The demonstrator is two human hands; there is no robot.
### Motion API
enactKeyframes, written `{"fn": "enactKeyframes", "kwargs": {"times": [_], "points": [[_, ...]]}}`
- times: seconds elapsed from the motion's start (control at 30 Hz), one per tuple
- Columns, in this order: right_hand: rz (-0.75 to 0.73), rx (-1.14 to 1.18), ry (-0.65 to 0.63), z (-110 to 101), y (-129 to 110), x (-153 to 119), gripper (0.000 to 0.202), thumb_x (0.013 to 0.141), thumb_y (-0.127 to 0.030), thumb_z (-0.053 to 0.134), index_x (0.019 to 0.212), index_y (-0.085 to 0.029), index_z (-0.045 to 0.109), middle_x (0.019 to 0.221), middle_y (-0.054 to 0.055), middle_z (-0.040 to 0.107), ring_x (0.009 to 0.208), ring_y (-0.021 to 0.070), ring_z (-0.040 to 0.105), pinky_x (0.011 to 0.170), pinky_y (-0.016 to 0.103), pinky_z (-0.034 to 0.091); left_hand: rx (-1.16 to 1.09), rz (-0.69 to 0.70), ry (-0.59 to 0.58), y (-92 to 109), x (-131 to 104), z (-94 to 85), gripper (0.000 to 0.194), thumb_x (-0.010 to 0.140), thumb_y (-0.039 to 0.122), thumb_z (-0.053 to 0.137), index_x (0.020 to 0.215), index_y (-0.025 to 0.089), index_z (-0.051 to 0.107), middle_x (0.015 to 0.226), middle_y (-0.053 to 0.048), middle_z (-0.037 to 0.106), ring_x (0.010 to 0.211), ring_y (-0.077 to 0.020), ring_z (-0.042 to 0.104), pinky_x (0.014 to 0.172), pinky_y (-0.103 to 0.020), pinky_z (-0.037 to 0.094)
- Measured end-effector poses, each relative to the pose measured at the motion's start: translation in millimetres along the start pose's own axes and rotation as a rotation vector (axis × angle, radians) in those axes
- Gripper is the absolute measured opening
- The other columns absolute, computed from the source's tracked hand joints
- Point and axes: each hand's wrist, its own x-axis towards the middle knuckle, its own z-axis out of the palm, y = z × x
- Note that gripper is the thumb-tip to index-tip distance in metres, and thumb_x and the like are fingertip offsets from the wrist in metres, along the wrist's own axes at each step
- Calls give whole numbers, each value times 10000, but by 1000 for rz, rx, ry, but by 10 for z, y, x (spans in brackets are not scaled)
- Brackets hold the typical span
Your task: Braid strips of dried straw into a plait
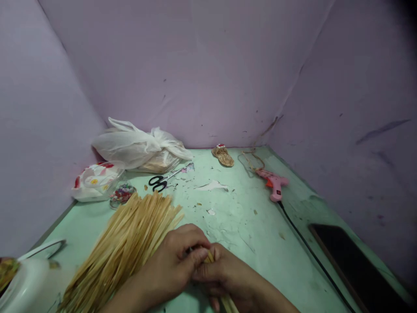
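Close together at the table's near edge, both my hands are closed on a few pale dried fibre strips [229, 303]. My left hand [177, 256] pinches them from the left, thumb against bent fingers. My right hand [224, 271] wraps round the same strips, whose lower ends show beneath it. Much of the strips is covered by my fingers. Beside my left forearm lies a thick spread bundle of tan dried strips [127, 243].
Black-handled scissors [159, 181], a knotted white plastic bag [137, 145], a floral packet [97, 181] and a bead container [122, 195] lie behind the bundle. A small woven slipper [223, 155] sits at the back. Right are a pink glue gun [276, 182] and a phone [355, 269]; a white container [31, 287] stands left.
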Motion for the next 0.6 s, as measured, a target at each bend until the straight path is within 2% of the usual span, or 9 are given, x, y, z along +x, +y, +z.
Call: {"fn": "enactKeyframes", "kwargs": {"times": [0.1, 0.2, 0.27, 0.43, 0.53, 0.6], "points": [[-5, -19, -7, -28, -18, -21, 121, 595, -190, 611, 554, -160, 501, 336, -117, 305, 283, 19, 203, 260, 127, 263, 1, -39, 42, -1, 28, -14, 152, 765, 181, 505, 683, 147, 628, 681, -17, 567, 680, -130, 530, 632, -242, 401], [26, 25, -51, -56, -36, -33, 72, 619, -200, 593, 649, -142, 562, 379, -117, 277, 318, 21, 173, 282, 127, 218, -34, -49, 59, -34, 56, -37, 153, 747, 174, 516, 627, 138, 604, 641, -7, 536, 636, -117, 517, 603, -235, 397], [54, 89, -82, -77, -45, -28, 116, 639, -216, 543, 705, -130, 584, 413, -108, 276, 341, 25, 164, 301, 130, 207, -45, -38, 54, -50, 63, -52, 168, 754, 176, 509, 625, 136, 607, 623, -1, 518, 618, -112, 513, 594, -232, 402], [134, 216, -163, -125, -64, -1, 252, 688, -266, 374, 719, -121, 578, 475, -56, 367, 351, 44, 206, 322, 159, 253, 177, 86, -61, -24, 33, -100, 237, 825, 174, 414, 796, 151, 648, 712, -23, 546, 678, -117, 532, 631, -234, 420], [130, 188, -161, -135, -83, -16, 293, 739, -242, 313, 692, -109, 570, 471, -59, 331, 347, 42, 186, 319, 149, 240, 352, 163, -159, -24, 5, -139, 278, 816, 124, 373, 872, 162, 642, 813, -51, 568, 748, -132, 543, 682, -249, 428], [89, 147, -148, -136, -99, -36, 269, 765, -216, 333, 705, -106, 570, 469, -66, 322, 344, 37, 200, 321, 141, 255, 416, 173, -186, -48, -6, -159, 295, 807, 115, 373, 933, 166, 635, 808, -54, 580, 756, -139, 553, 692, -253, 433]]}}
